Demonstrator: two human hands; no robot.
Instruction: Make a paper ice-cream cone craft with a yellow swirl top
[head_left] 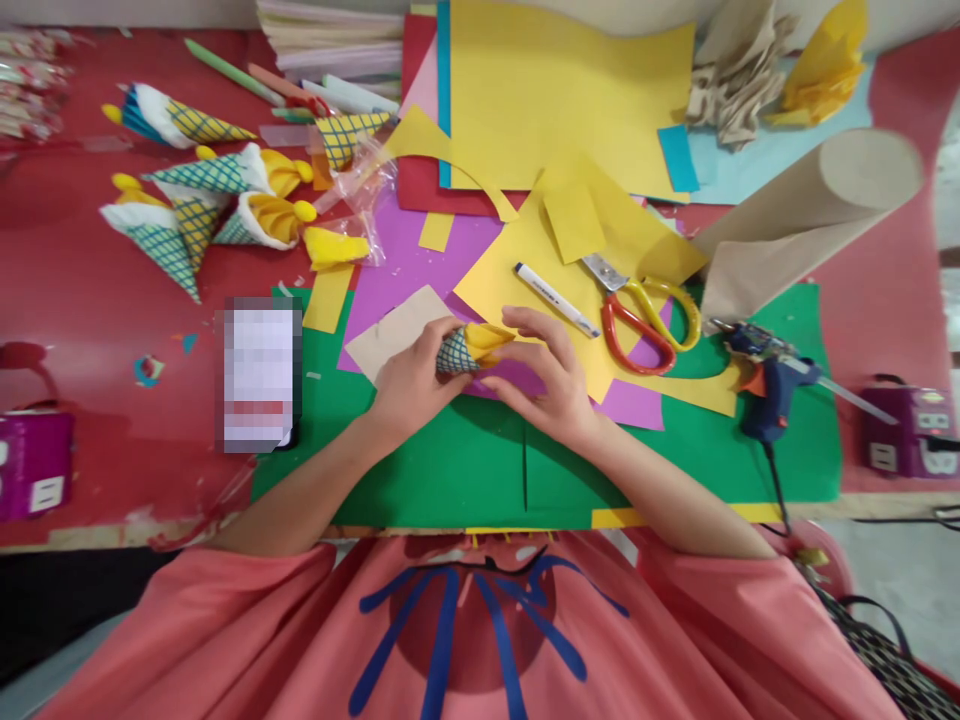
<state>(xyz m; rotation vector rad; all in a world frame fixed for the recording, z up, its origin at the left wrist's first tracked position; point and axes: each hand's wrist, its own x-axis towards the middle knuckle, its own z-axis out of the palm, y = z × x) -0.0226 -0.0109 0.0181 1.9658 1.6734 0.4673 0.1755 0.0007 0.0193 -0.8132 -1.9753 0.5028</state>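
Observation:
My left hand (pixel 416 375) is closed around a small cone (pixel 454 352) with a teal and white criss-cross pattern. Folded yellow paper (pixel 487 342) sticks out of the cone's wide end, which points right. My right hand (pixel 551 375) is at that end, fingers spread and curved, the fingertips touching or very near the yellow paper. Beneath both hands lie a purple sheet (pixel 637 405) and a beige piece of paper (pixel 390 335). A white marker (pixel 556 299) and scissors (pixel 641 325) with red and yellow handles lie just beyond my right hand.
Several finished-looking cones (pixel 176 215) lie at the upper left. A phone with a blurred screen (pixel 259 375) is left of my arm. At right are a blue glue gun (pixel 772 390) and a rolled brown paper (pixel 810 215). Yellow sheets (pixel 570 90) lie at the back on the red table (pixel 150 450).

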